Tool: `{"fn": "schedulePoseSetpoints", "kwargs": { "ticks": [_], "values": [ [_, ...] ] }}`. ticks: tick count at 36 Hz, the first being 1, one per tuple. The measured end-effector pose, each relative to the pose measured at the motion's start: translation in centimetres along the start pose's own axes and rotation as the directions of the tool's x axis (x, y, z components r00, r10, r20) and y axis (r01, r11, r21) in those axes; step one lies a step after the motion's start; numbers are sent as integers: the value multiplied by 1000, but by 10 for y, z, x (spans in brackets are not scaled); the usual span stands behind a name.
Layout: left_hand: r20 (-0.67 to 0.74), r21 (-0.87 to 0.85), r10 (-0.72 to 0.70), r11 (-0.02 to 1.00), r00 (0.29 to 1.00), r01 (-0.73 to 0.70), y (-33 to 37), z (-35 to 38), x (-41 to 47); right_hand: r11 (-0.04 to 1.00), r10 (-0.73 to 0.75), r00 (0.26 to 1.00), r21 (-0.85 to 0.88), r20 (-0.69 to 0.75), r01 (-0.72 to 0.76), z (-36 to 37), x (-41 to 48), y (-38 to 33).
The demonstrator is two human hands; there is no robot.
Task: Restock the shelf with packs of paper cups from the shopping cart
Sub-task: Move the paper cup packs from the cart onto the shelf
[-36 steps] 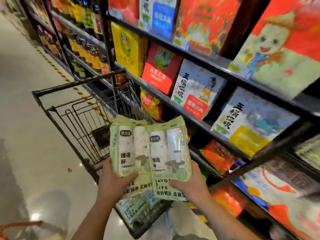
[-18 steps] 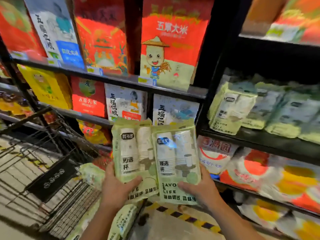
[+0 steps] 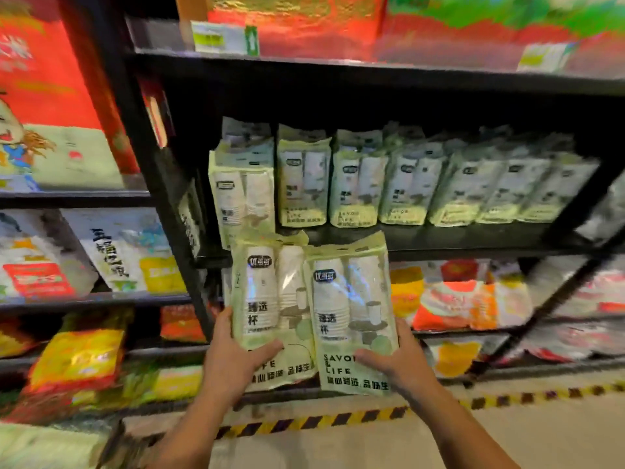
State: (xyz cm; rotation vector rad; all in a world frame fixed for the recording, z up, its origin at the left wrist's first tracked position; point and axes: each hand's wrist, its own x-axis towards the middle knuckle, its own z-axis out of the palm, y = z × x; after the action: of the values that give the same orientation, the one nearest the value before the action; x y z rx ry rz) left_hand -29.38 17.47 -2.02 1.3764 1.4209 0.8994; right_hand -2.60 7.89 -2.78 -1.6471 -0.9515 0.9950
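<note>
I hold two pale green packs of paper cups side by side in front of me, upright. My left hand (image 3: 233, 358) grips the lower edge of the left pack (image 3: 267, 299), thumb across its front. My right hand (image 3: 399, 362) grips the lower right of the right pack (image 3: 348, 309) the same way. Both packs hang just below the front edge of the black shelf (image 3: 439, 240), where several like packs (image 3: 406, 184) stand in a row. The leftmost shelf pack (image 3: 241, 194) leans forward right above the ones I hold.
Black shelf uprights (image 3: 152, 184) frame the bay. Rice bags (image 3: 125, 252) fill the shelves to the left, and red and orange bags (image 3: 453, 302) lie on the shelf below. Yellow-black floor tape (image 3: 338, 419) runs along the shelf's foot. A green pack (image 3: 44, 445) shows at lower left.
The view has swung right, from the cart to the cup shelf, which is now straight ahead. Both hands keep their hold and have carried the two packs up close to the shelf edge.
</note>
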Motion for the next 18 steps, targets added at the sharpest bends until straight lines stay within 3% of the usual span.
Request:
{"fn": "schedulePoseSetpoints", "kwargs": {
  "ticks": [6, 18],
  "values": [
    [33, -84, -1, 996, 999, 4, 18, 83, 0, 991, -21, 995, -131, -95, 8, -75, 26, 26],
    [19, -83, 12, 996, 1000, -11, 46, 120, 54, 997, -76, 980, -41, -183, 70, -90, 88, 29]
  ]
}}
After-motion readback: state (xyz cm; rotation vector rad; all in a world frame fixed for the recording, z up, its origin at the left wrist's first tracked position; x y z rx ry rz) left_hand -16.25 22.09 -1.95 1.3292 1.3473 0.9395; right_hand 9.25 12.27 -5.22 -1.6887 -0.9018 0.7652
